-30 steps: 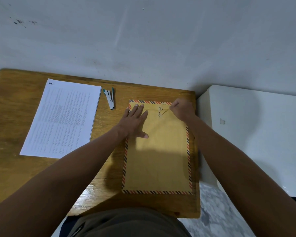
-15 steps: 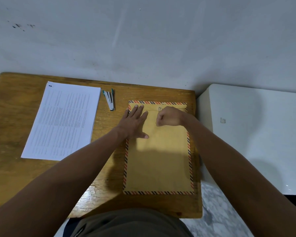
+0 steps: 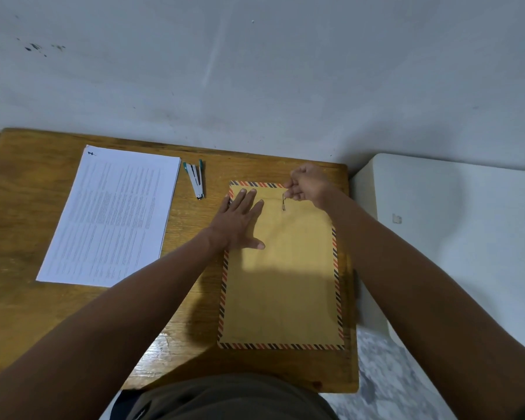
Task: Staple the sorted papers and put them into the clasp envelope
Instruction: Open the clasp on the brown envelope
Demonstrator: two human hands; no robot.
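A brown clasp envelope (image 3: 282, 286) with a red and dark striped border lies flat on the wooden desk (image 3: 28, 207), at its right side. My left hand (image 3: 240, 219) presses flat on the envelope's upper left part, fingers spread. My right hand (image 3: 308, 186) is at the envelope's top edge, fingers pinched on the thin string of the clasp (image 3: 283, 203), which hangs down from them. A stack of printed white papers (image 3: 112, 213) rests on the desk to the left. Between papers and envelope lies a white and teal stapler (image 3: 196, 181).
A grey wall rises right behind the desk. A white table (image 3: 455, 237) stands against the desk's right side. Marbled floor (image 3: 385, 383) shows below the gap. My dark shorts are at the bottom edge.
My right hand went from the envelope's top right down to its middle top, then back up to the top edge, pulling the clasp string straight. My left hand stayed pressed flat.
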